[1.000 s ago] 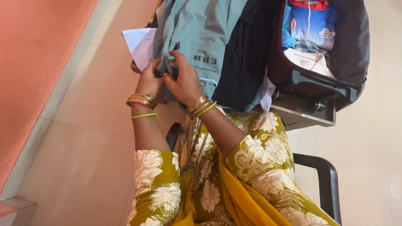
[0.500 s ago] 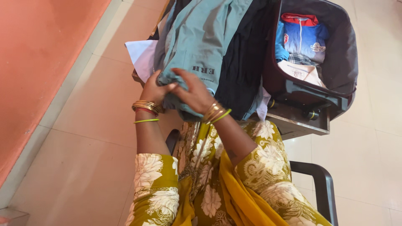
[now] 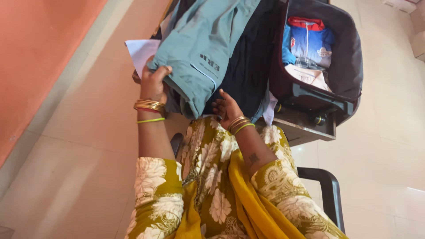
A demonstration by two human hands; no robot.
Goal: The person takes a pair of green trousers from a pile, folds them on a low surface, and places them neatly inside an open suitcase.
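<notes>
Lap: yellow flowered dress [image 3: 208,177] filling the bottom of the view, black chair arm [image 3: 325,186] to the right.
Left hand [image 3: 152,84]: fingers closed on the left edge of the grey-green garment [image 3: 199,48], thumb on top, gold bangles [image 3: 149,106] and a thin green band at the wrist.
Right hand [image 3: 226,108]: fingers loosely spread, apart, resting against the lower hem of the dark cloth [image 3: 248,62], gripping nothing that can be seen.
Garment position: draped from the top of the frame down toward the lap, lying over the dark cloth, lower corner hanging free between the two hands.
Handling: soft, light, limp; likely to sag and slide wherever unsupported, no risk of breaking. Stitched hem and side seam look like the firmest places to pinch; a corner in each hand would probably keep it flat.
White cloth [image 3: 141,51]: poking out from under the garment on the left.
Table [image 3: 305,128]: low wooden edge just beyond the knees.
Suitcase [image 3: 349,66]: dark, open, standing on the table at the right, a blue and red top [image 3: 307,42] and a pale folded piece [image 3: 307,75] packed inside.
Floor [image 3: 88,132]: pale tiles, orange strip at far left.
</notes>
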